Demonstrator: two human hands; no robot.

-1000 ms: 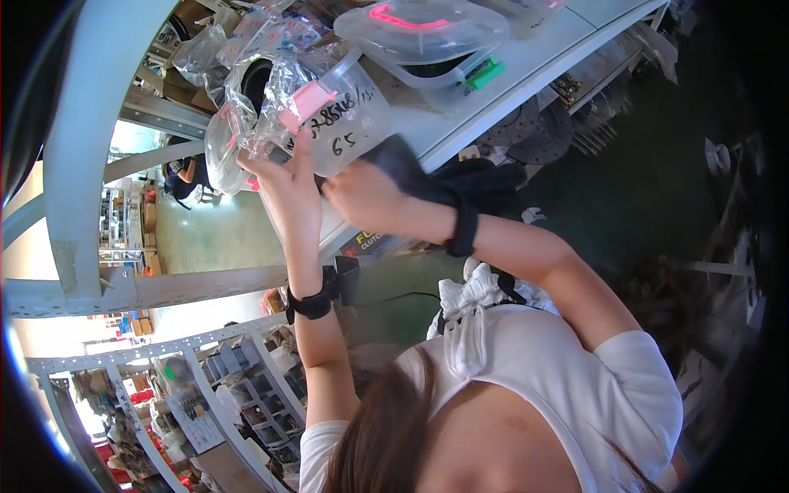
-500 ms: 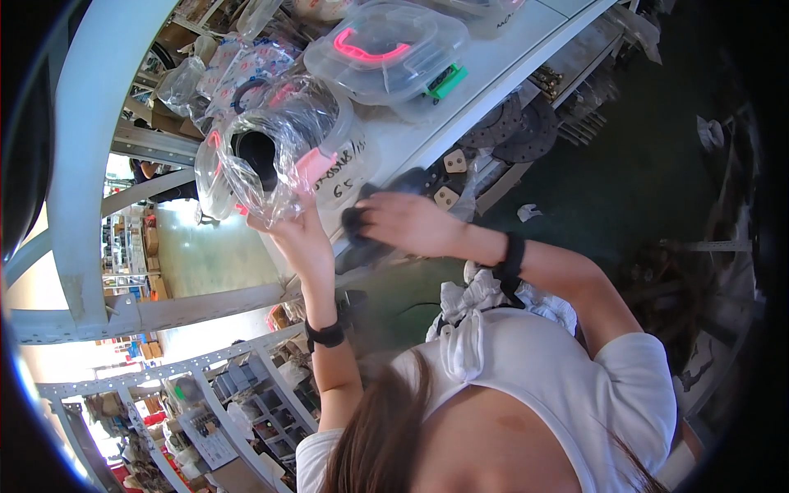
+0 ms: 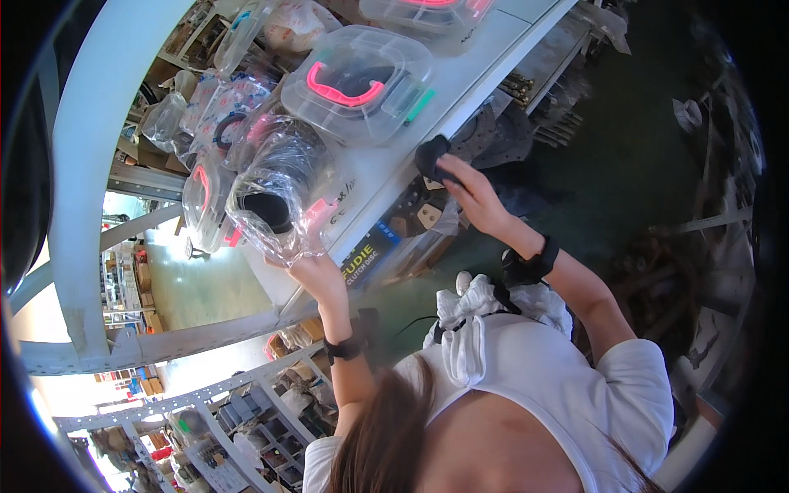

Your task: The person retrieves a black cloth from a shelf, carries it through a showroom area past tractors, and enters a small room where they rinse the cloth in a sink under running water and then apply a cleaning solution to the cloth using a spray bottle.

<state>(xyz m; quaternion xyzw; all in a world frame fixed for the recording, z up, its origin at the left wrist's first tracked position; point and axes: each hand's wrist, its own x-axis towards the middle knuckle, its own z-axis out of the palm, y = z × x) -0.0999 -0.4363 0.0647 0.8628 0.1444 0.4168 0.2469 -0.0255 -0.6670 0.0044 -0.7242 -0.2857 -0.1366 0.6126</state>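
Note:
My left hand (image 3: 311,275) pinches the near, open edge of a clear plastic bag (image 3: 300,185) at the shelf's front. Inside the bag sits a stack of black round hollow parts (image 3: 269,211), the mouth of one facing me. My right hand (image 3: 481,201) is off to the right, over the shelf's front edge, its fingers closed on a black rounded part (image 3: 431,158). Its exact kind is hard to make out. The right hand is apart from the bag.
On the white shelf (image 3: 382,160) stands a clear lidded box (image 3: 394,70) with a pink handle; another clear box (image 3: 207,201) lies left of the bag. Below are grey discs (image 3: 505,131) and a dark printed carton (image 3: 374,253). A white metal post (image 3: 86,164) rises at left.
My right hand has moved right and away from the bag with the black part, which was blurred close to it before. My left hand keeps its hold on the bag. The whole view has shifted.

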